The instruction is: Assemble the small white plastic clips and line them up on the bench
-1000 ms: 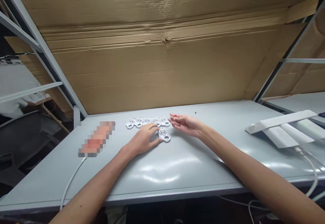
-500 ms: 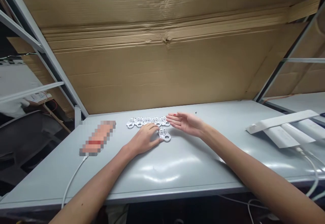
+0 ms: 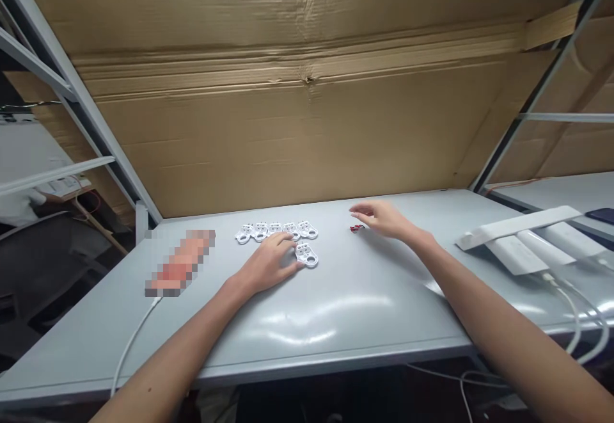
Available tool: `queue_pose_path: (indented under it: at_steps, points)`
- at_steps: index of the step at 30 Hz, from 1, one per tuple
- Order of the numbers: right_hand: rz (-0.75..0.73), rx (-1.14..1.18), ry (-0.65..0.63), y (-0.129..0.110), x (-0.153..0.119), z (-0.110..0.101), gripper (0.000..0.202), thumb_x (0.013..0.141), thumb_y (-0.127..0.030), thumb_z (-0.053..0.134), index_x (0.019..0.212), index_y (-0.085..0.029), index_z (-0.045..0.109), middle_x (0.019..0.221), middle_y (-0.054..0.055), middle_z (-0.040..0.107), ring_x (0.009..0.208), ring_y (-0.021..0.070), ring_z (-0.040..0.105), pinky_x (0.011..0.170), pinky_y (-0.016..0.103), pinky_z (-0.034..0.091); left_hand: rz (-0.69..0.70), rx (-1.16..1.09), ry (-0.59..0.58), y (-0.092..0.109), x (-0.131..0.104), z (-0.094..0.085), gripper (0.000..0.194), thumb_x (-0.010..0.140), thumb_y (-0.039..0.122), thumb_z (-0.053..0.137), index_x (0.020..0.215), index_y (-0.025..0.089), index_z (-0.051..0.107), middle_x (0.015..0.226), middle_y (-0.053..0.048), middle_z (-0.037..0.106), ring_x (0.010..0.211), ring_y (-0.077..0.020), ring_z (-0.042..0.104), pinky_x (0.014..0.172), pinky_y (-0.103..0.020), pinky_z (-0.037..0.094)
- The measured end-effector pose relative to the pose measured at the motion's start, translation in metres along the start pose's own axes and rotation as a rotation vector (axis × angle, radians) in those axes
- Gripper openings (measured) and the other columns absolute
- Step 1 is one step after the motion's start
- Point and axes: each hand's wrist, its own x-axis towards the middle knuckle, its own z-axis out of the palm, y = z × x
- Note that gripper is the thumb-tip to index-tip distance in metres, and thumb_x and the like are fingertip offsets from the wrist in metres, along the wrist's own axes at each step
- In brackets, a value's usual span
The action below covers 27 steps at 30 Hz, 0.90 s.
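My left hand (image 3: 271,262) rests on the table, thumb and fingers bracketing a small white plastic part (image 3: 307,256) with a round ring at one end. Behind it, several matching white parts (image 3: 275,227) stand side by side in a row; my left fingers hide some of the row's front edge. To the right, my right hand (image 3: 381,218) hovers just above the tabletop, fingers apart and bent, with nothing seen in it. Small red and black pieces (image 3: 357,228) lie beneath its fingertips, too small to make out their kind.
A blurred-out reddish object (image 3: 181,263) with a white cable (image 3: 132,336) lies at the left of the grey table (image 3: 307,349). At the right stands a white power strip (image 3: 520,226) with plugged-in adapters and cables. Cardboard (image 3: 307,141) closes off the back.
My right hand has moved right, away from the white parts, and turned from palm-up to palm-down. Red pieces that showed at its fingers now lie on the table. My left hand stays put.
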Motion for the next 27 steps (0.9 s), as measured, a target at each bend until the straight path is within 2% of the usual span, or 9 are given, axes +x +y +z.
queue_pose_path:
  at_steps: [3, 7, 11, 14, 17, 22, 24, 27]
  points:
    - [-0.005, -0.175, -0.047, 0.011, -0.001, 0.003, 0.016, 0.082, -0.027, 0.059, 0.093, -0.023, 0.071, 0.100, 0.007, 0.075, 0.098, 0.0290, 0.068, 0.084, 0.040, 0.051, -0.013, 0.000, 0.004, 0.000, -0.001, 0.001, 0.033, 0.090, 0.044, 0.062, 0.113, 0.020, 0.064, 0.138, -0.014, 0.054, 0.132, -0.0313, 0.048, 0.109, -0.048, 0.041]
    - [-0.032, -0.281, -0.099, 0.012, -0.001, 0.008, 0.015, 0.083, -0.029, 0.055, 0.083, -0.025, 0.069, 0.103, 0.005, 0.074, 0.095, 0.0272, 0.067, 0.080, 0.038, 0.050, -0.020, 0.000, 0.006, 0.001, -0.001, -0.001, 0.033, 0.090, 0.044, 0.062, 0.113, 0.020, 0.065, 0.138, -0.014, 0.054, 0.132, -0.0318, 0.048, 0.109, -0.048, 0.042]
    - [-0.054, -0.317, -0.085, 0.014, 0.000, 0.008, 0.020, 0.084, -0.034, 0.056, 0.092, -0.024, 0.071, 0.105, 0.008, 0.074, 0.097, 0.0302, 0.066, 0.082, 0.041, 0.050, -0.015, 0.001, 0.002, 0.000, -0.001, -0.001, 0.034, 0.091, 0.045, 0.060, 0.114, 0.020, 0.065, 0.138, -0.015, 0.054, 0.132, -0.0320, 0.047, 0.109, -0.049, 0.042]
    - [-0.071, -0.270, -0.027, 0.011, 0.000, 0.012, 0.025, 0.086, -0.032, 0.053, 0.101, -0.023, 0.071, 0.107, 0.010, 0.073, 0.099, 0.0311, 0.065, 0.084, 0.044, 0.050, -0.019, 0.019, 0.000, -0.002, -0.001, 0.001, 0.034, 0.091, 0.045, 0.061, 0.115, 0.020, 0.065, 0.138, -0.015, 0.054, 0.132, -0.0313, 0.047, 0.109, -0.049, 0.041]
    - [-0.203, -0.199, 0.020, -0.004, -0.005, 0.025, 0.025, 0.088, -0.031, 0.053, 0.105, -0.024, 0.070, 0.113, 0.009, 0.072, 0.104, 0.0301, 0.065, 0.091, 0.047, 0.049, 0.000, 0.038, 0.012, -0.004, -0.001, 0.005, 0.036, 0.092, 0.045, 0.061, 0.118, 0.021, 0.065, 0.138, -0.014, 0.054, 0.132, -0.0307, 0.047, 0.110, -0.049, 0.040]
    - [-0.570, -0.078, -0.145, -0.039, -0.022, 0.058, 0.035, 0.089, -0.037, 0.060, 0.121, -0.026, 0.067, 0.129, 0.010, 0.064, 0.119, 0.0286, 0.059, 0.101, 0.046, 0.046, -0.036, 0.069, 0.040, -0.006, 0.000, 0.009, 0.047, 0.091, 0.050, 0.060, 0.127, 0.021, 0.060, 0.137, -0.014, 0.056, 0.132, -0.0320, 0.047, 0.110, -0.052, 0.038]
    - [-0.636, -0.095, -0.208, -0.047, -0.027, 0.068, 0.041, 0.089, -0.040, 0.061, 0.127, -0.024, 0.064, 0.134, 0.013, 0.061, 0.122, 0.0292, 0.056, 0.103, 0.047, 0.044, -0.081, 0.084, 0.046, -0.007, 0.000, 0.008, 0.057, 0.089, 0.054, 0.062, 0.133, 0.019, 0.056, 0.138, -0.015, 0.055, 0.132, -0.0335, 0.047, 0.111, -0.053, 0.037]
    - [-0.633, -0.136, -0.271, -0.051, -0.031, 0.077, 0.044, 0.090, -0.041, 0.059, 0.131, -0.023, 0.061, 0.135, 0.014, 0.060, 0.121, 0.0297, 0.057, 0.102, 0.047, 0.044, -0.123, 0.089, 0.025, -0.010, -0.001, 0.004, 0.069, 0.086, 0.059, 0.062, 0.138, 0.016, 0.051, 0.142, -0.018, 0.051, 0.135, -0.0361, 0.043, 0.112, -0.054, 0.035]
